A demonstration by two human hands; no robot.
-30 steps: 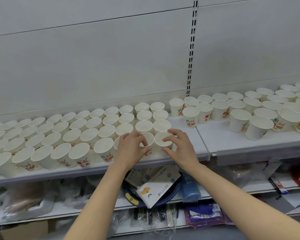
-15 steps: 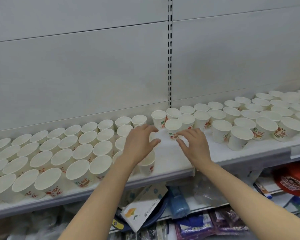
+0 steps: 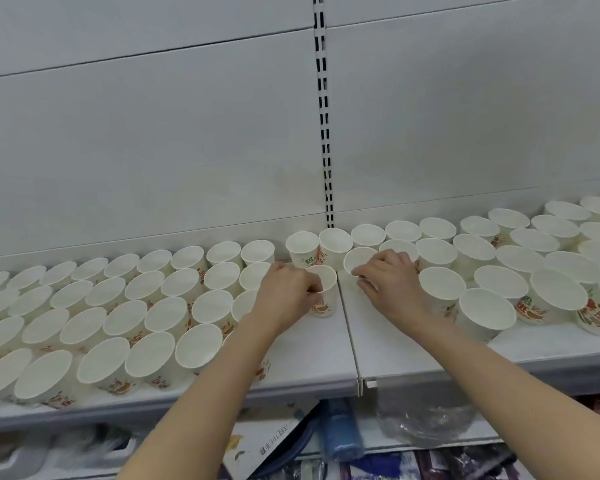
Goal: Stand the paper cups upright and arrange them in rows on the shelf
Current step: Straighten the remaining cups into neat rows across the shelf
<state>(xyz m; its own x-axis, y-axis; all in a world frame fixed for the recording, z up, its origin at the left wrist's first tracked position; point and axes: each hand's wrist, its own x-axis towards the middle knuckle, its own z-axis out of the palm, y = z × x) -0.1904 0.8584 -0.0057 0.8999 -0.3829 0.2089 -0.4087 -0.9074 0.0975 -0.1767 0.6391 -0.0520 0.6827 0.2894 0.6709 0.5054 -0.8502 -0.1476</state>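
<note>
- On the left part of the shelf (image 3: 309,355), many white paper cups (image 3: 125,317) are stood upright, mouths up, packed close in slanted rows that run from the back wall (image 3: 153,133) to the front edge.
- Red and green prints are seen on the sides of the cups.
- The left hand (image 3: 286,292) is reached over the right end of these rows, and 1 cup (image 3: 324,294) is pinched at its rim by the curled fingers, with the fingertips at the mouth.
- This held cup is stood on the shelf just left of the seam between the 2 shelf boards, in front of 2 cups (image 3: 321,244) set at the back wall.
- A black slotted rail (image 3: 324,112) is seen going up the wall right behind these 2 cups.
- The right hand (image 3: 390,285) is placed just right of the seam, and another cup (image 3: 359,259) is gripped at its rim by the bent fingers.
- The 2 hands are kept near each other but apart, each on its own cup.
- To the right, more upright cups (image 3: 530,268) are set in looser rows, some touching, some with small gaps.
- Under the shelf, a blue bottle (image 3: 340,431), a white box with print (image 3: 267,441) and clear plastic wrap (image 3: 423,420) are seen on a lower shelf.
</note>
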